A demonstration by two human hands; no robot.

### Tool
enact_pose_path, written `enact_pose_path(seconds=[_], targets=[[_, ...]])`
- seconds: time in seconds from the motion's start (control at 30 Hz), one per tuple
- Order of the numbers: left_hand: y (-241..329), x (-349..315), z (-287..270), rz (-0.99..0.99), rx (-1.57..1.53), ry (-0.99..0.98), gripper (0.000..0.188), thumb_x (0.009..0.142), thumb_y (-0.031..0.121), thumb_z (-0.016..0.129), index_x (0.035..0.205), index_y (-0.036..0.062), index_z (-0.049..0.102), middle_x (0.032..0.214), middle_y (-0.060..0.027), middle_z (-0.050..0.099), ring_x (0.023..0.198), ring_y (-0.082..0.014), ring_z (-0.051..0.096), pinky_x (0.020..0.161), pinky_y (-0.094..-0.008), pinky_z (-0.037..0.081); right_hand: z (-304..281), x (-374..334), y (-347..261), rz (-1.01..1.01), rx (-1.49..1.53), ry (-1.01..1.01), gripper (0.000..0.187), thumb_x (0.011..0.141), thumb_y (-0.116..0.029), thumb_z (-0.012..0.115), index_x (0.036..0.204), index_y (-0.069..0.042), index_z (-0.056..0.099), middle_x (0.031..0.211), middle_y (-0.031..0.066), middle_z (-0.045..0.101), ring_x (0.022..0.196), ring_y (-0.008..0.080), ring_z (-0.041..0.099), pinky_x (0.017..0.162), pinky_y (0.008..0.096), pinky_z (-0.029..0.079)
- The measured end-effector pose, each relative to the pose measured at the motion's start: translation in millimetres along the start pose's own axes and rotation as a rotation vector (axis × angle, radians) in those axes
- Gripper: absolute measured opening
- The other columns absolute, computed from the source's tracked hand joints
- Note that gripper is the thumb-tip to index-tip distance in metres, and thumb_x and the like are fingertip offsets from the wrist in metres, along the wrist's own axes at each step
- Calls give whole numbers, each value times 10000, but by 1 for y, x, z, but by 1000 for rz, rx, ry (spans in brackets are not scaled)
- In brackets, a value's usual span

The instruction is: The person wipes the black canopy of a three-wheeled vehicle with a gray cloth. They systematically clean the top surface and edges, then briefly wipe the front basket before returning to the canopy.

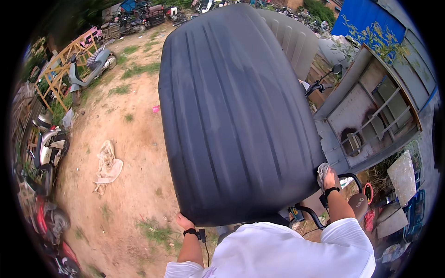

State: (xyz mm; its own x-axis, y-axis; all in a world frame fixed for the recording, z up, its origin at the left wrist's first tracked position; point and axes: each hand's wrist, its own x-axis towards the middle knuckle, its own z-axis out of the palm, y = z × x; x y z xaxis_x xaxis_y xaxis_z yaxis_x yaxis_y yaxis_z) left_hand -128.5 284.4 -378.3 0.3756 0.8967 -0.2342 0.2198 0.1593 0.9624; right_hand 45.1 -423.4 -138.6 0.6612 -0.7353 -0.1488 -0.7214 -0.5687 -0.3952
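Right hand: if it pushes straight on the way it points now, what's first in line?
The right hand, with a grey cloth under the fingers, already rests on the edge of the big ribbed black panel. Straight on, it likely just slides further up that panel; depth is unclear.

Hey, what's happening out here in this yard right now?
A person in a white shirt holds up a large dark ribbed panel, like a scooter canopy. The left hand grips its lower edge; the right hand presses a grey cloth against its right edge. Around them are dirt ground and parked scooters.
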Motion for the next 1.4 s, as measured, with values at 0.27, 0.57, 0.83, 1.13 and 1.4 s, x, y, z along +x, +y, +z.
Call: enact_pose_path(seconds=[0.27, 0.57, 0.83, 1.13, 1.4], targets=[[74, 66, 53, 35, 128, -49, 414, 1077, 256, 466, 893, -78, 628, 863, -110, 670, 770, -215, 545, 759, -402, 478, 17, 21, -72, -22, 246, 20, 720, 1062, -623, 383, 1393, -59, 684, 1375, 243, 681, 1334, 412, 606, 1128, 483, 444], [170, 127, 145, -85, -197, -56, 417, 1038, 245, 488, 1005, -141, 642, 994, -171, 718, 841, -263, 648, 809, -400, 534, -51, 60, -316, -286, -38, -16, 802, 1026, -655, 368, 1273, 17, 729, 1275, 316, 695, 1266, 490, 630, 1118, 498, 460], [357, 157, 165, 25, 78, 18, 508, 987, 321, 584, 965, -177, 681, 984, -225, 748, 858, -289, 696, 843, -435, 543, -32, 105, -396, -391, -133, -181, 827, 1028, -631, 340, 1425, 41, 614, 1450, 305, 605, 1377, 472, 561, 1175, 508, 421], [436, 195, 182, 113, 43, -92, 572, 987, 340, 619, 1093, -219, 672, 1099, -222, 745, 915, -285, 712, 839, -425, 550, -27, 89, -389, -375, -17, -155, 810, 1015, -615, 371, 1402, 45, 637, 1442, 304, 613, 1376, 469, 559, 1176, 487, 415], [290, 294, 171, 0, 160, -474, 715, 1123, 498, 408, 1518, -92, 481, 1533, -205, 562, 1339, -297, 589, 1159, -413, 418, 0, 17, -316, -517, 228, -90, 676, 1013, -514, 527, 1517, -63, 557, 1394, 295, 646, 1328, 443, 604, 1145, 469, 449]])
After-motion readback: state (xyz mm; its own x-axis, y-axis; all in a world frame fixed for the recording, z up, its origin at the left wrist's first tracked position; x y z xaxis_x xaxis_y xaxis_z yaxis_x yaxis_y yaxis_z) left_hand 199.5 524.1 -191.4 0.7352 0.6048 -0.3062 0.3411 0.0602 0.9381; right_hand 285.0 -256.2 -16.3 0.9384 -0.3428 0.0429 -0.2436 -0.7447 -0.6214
